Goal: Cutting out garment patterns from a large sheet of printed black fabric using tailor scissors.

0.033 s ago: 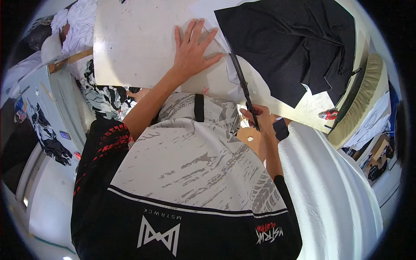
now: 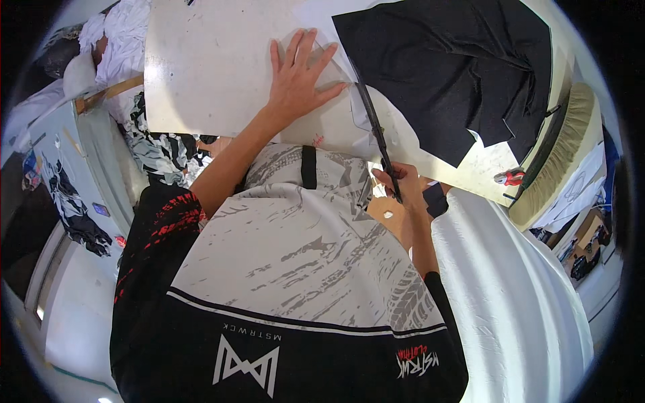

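My left hand (image 2: 295, 84) lies flat on the pale table board (image 2: 208, 67), fingers spread and nothing held. My right hand (image 2: 403, 185) is closed round the lower end of a long black tool (image 2: 373, 121), which looks like scissors seen edge-on. Its thin tip reaches up along the left edge of a black cloth (image 2: 416, 74), and I cannot tell whether the blades are apart. The cloth lies spread and wrinkled on the right of the table, with a notched lower edge. Pale paper (image 2: 359, 111) sits beside the tool, partly hidden by it.
Red-and-grey clippers (image 2: 510, 177) rest by the table's right edge, near a beige padded board (image 2: 564, 154). White cloth (image 2: 497, 269) hangs below at the right. Patterned fabric scraps (image 2: 161, 148) and white cloth (image 2: 127, 33) are piled at the left.
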Demonstrator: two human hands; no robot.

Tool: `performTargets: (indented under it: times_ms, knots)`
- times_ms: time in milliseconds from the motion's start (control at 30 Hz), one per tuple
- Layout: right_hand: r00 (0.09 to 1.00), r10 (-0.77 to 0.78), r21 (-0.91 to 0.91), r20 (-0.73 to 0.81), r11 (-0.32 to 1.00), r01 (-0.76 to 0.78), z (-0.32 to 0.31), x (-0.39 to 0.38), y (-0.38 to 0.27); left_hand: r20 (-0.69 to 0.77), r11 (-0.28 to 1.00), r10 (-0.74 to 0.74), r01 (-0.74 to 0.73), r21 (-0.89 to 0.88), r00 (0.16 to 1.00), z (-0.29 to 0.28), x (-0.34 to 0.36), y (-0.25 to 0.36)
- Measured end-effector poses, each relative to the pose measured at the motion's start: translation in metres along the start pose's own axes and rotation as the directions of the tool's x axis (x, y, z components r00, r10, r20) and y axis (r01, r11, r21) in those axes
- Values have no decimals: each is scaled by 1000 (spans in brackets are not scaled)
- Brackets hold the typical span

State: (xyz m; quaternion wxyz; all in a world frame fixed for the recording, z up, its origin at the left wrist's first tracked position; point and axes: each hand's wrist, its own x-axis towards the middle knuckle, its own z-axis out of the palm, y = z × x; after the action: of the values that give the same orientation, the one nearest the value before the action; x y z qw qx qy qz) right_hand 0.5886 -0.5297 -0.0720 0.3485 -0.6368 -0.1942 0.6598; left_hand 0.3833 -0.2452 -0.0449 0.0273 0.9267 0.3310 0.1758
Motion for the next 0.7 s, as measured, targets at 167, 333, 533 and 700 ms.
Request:
performTargets:
  times_ms: [167,333,533,700]
  knots:
    - [1000,10,21,4,1000,-10,2,-5,-1,-17,1000,9,-9,-2,1000,-1,0,0]
    - [997,-28,122,72,992,19,6,-2,-14,-21,1000,-4,4,7,1000,-1,0,2]
    - [995,-31,131,100,991,18,10,9,-18,-14,1000,-9,9,-2,1000,-3,1,4]
    - [1000,25,-19,-7,999,-25,14,0,-27,-13,1000,-12,12,-6,1000,-4,1,5]
